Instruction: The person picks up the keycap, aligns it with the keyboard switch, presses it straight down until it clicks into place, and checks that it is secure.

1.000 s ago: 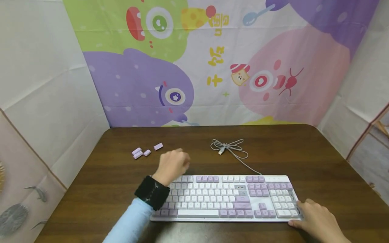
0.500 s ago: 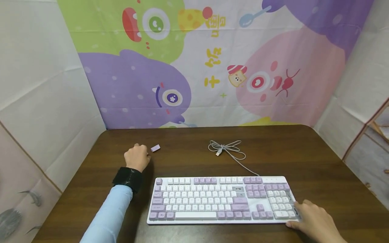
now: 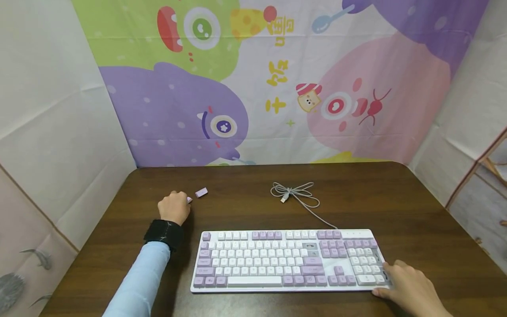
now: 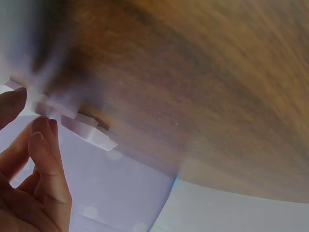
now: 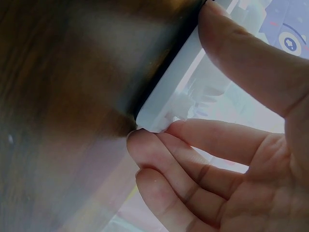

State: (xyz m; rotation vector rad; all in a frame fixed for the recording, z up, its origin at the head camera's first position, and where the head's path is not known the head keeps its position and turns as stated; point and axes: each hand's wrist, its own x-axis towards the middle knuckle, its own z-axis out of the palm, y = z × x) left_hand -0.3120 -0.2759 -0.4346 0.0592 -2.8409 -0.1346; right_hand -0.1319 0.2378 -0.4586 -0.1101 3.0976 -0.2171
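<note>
My left hand [image 3: 174, 208] is down at a small group of light purple keycaps, most of them hidden behind it in the head view. One keycap [image 3: 189, 200] peeks out at its right side. Seen from the left wrist, thumb and fingers are spread apart, with the fingertips at a row of keycaps [image 4: 87, 133]. The white and purple keyboard [image 3: 253, 281] lies at the front of the table, with a few bare key slots. At its right end my right hand [image 3: 412, 284] grips the corner, thumb on the front edge and fingers at the side.
A separate purple keycap [image 3: 201, 192] lies right of the left hand. Behind the keyboard is its bundled cable [image 3: 293, 192] with a USB plug. A cartoon cloth [image 3: 277, 88] hangs at the back edge of the wooden table [image 3: 237, 211].
From above the keyboard's upper left, my left hand has moved left to the keycap group, then shifted slightly. A keycap shows again beside it. The right hand stays at the keyboard.
</note>
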